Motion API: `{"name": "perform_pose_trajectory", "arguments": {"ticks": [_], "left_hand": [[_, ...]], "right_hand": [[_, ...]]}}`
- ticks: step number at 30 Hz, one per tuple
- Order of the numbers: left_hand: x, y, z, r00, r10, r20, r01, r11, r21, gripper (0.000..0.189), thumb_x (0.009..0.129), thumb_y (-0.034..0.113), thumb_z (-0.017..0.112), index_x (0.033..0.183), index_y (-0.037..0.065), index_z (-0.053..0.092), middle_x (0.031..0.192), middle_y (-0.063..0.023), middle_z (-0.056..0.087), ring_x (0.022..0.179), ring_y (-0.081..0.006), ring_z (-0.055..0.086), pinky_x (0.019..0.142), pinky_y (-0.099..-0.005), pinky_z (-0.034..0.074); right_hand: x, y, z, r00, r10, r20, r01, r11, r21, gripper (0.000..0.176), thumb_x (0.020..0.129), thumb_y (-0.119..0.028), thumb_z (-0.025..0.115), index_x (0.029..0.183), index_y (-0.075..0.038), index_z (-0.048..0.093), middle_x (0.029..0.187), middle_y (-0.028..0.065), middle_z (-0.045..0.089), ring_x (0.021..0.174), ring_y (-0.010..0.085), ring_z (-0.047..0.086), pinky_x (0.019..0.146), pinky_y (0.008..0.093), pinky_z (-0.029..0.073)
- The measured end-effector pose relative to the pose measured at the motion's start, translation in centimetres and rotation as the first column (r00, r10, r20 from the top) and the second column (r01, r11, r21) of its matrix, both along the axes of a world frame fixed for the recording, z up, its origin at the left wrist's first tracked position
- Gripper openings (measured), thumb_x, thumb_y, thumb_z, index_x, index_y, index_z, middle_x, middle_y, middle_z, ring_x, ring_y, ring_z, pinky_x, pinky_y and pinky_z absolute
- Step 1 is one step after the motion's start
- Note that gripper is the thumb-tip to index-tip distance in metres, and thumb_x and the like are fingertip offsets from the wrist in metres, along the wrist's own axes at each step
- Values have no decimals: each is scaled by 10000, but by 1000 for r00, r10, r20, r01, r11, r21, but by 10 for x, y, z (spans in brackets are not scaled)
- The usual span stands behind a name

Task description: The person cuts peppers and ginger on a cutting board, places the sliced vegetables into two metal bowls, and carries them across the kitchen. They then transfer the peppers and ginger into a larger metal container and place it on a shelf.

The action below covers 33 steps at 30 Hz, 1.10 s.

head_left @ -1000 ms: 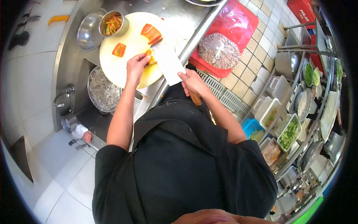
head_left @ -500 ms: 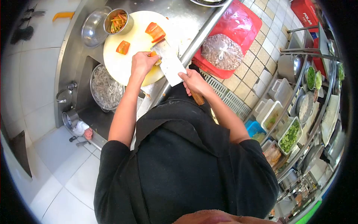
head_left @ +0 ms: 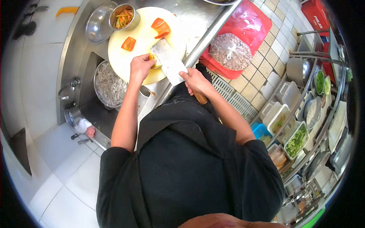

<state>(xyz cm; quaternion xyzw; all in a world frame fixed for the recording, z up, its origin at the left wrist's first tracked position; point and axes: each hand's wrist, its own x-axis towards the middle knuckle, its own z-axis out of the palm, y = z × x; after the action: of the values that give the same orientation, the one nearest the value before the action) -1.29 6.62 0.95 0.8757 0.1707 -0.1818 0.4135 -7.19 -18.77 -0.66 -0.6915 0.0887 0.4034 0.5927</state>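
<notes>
My right hand is wrapped round the wooden handle of a cleaver, whose broad blade reaches over the round cutting board. Against the blade's left side, the fingers of my left hand pinch a yellow-orange piece of bell pepper on the board. Two orange-red pepper pieces lie farther up, a large one and a smaller one. At the board's far left edge stands a metal pot holding cut strips. The underside of the held piece is hidden by my fingers.
A metal bowl sits beside the pot. Left of me, a sink holds a bowl of pale strips below a tap. On the right are a red lid with a filled plastic bag, and shelves with a tray of chopped greens.
The view has shifted slightly. My left hand has moved a little back from the cleaver, and more of the yellow-orange piece shows. The cleaver blade has shifted slightly over the board.
</notes>
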Motion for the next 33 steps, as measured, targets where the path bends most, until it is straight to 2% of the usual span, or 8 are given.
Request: {"name": "perform_pose_trajectory", "arguments": {"ticks": [6,9,12,15,18,21,24,33], "left_hand": [[-26,10,-6,949,307,75,-270,911,-313,383,881,68,745,1234,-70,691,897,-69,722,748,-120,675,698,-250,569],[-36,17,-20,942,336,-21,-319,871,-374,409,930,51,706,1314,-64,629,935,-62,719,871,-140,707,721,-258,575],[-43,16,-18,929,369,-13,-350,869,-350,364,885,43,747,1222,-70,665,875,-60,715,742,-129,698,627,-252,576],[-47,19,-24,917,399,-16,-385,871,-305,354,875,42,757,1203,-54,666,833,-52,708,728,-128,703,602,-239,565],[-50,18,-32,920,389,39,-373,904,-209,281,859,73,766,1122,-16,722,794,-79,722,704,-153,710,625,-282,572],[-52,12,-33,939,269,212,-293,952,86,172,841,107,768,983,11,770,775,-123,743,676,-204,718,668,-339,576],[-54,5,-19,937,200,285,-251,955,155,117,828,120,758,875,15,784,797,-163,755,680,-243,727,713,-370,575],[-46,9,-20,947,291,135,-305,948,91,136,828,118,720,863,10,795,725,-178,741,638,-244,733,669,-364,582]], "right_hand": [[-5,-10,11,999,24,-37,-23,999,39,416,1072,-343,509,1001,63,564,681,70,571,475,177,609,446,356,521],[-3,-6,9,999,32,-17,-32,999,15,419,1072,-342,511,990,65,565,683,76,577,477,178,614,438,353,518],[4,8,10,999,29,-18,-30,998,-55,402,1075,-331,521,1046,66,580,682,61,557,451,162,580,417,336,489],[7,17,7,1000,26,-1,-26,997,-78,401,1078,-327,525,1078,70,585,680,58,551,437,159,563,408,333,477],[5,17,5,1000,13,9,-12,999,-43,400,1079,-325,525,1076,71,581,672,61,557,437,162,565,410,338,480],[-4,7,-3,1000,24,-20,-24,1000,4,400,1077,-334,519,1026,59,571,654,65,555,442,170,573,411,347,490],[-5,6,-10,999,41,-18,-41,999,23,399,1075,-336,518,1011,54,566,648,68,553,447,171,577,413,348,493],[-7,15,-4,998,66,-11,-66,997,-48,382,1077,-327,529,1046,51,574,620,58,545,442,166,567,425,340,484]]}}
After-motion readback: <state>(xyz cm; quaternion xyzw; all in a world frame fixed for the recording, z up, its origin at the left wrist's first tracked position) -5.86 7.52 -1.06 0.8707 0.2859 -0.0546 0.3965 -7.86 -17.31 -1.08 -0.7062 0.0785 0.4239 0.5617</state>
